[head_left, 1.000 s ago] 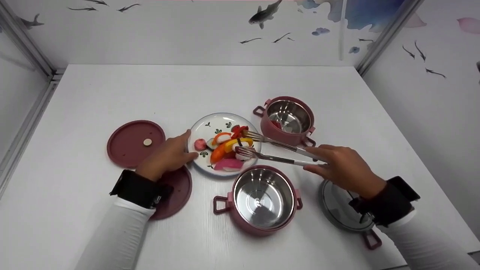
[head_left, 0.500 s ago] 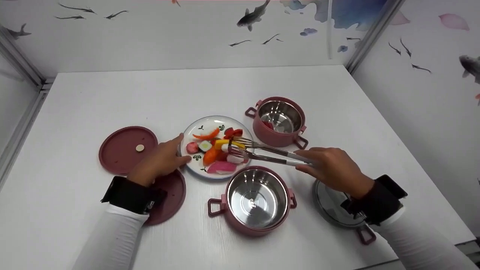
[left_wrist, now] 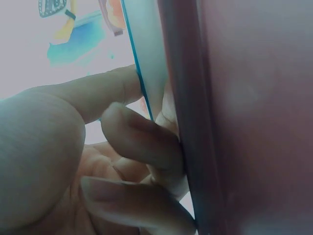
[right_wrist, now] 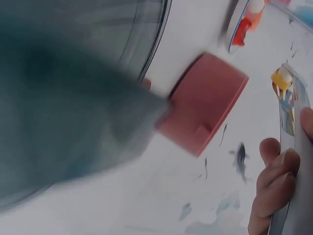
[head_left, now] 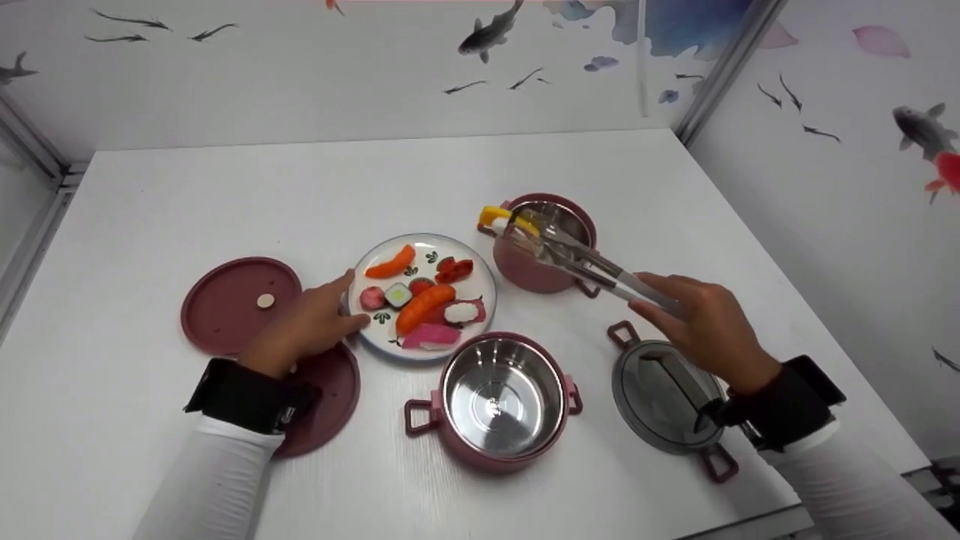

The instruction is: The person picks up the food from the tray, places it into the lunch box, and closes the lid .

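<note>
My right hand (head_left: 701, 319) grips a pair of metal tongs (head_left: 607, 270) with fork-like ends. Pinched at their tips is a toy egg sushi (head_left: 495, 217), yellow over white with a dark band, held over the left rim of the far pink pot (head_left: 536, 266). With thumb and index finger spread, my left hand (head_left: 307, 330) touches the left rim of the patterned plate (head_left: 420, 244); the left wrist view shows the index fingertip (left_wrist: 129, 83) against the rim. On the plate lie an orange shrimp sushi (head_left: 426, 309), a cucumber roll (head_left: 398, 295), a pink-topped sushi (head_left: 432, 336) and other toy pieces.
A second pink pot (head_left: 499, 405) with a steel inside stands in front of the plate. Two dark red discs (head_left: 225, 315) lie at the left, one partly under my left forearm. A grey lid (head_left: 660, 420) with red handles lies beneath my right wrist.
The tongs have lifted the egg sushi off the plate and carried it up and right to the far pot. My left hand stays at the plate rim.
</note>
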{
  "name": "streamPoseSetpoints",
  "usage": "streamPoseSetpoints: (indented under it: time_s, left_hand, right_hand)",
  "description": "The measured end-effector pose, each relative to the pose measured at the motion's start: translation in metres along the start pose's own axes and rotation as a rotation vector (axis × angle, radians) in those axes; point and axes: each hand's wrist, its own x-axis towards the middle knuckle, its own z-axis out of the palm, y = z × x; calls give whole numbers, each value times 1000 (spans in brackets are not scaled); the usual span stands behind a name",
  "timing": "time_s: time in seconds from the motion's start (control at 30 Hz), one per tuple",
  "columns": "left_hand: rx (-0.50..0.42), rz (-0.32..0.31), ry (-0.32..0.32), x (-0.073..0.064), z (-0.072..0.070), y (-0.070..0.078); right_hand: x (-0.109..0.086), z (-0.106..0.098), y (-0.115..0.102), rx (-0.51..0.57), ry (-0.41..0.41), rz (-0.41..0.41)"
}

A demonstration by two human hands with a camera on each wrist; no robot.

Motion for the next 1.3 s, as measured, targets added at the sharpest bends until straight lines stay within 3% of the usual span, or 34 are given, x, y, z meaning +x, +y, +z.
streamPoseSetpoints:
  time_s: [0.13, 0.4, 1.0, 1.3]
  left_hand:
    - [6, -6, 0, -1, -1, 0]
    - [14, 7, 6, -2, 0, -1]
    - [-5, 9, 10, 1, 1, -1]
    - [-27, 32, 32, -1, 3, -2]
  right_hand:
    - [3, -9, 9, -107, 29, 24]
    - [19, -14, 14, -250, -80, 68]
    - [35, -13, 15, -296, -191, 145]
    - [31, -13, 15, -258, -121, 121]
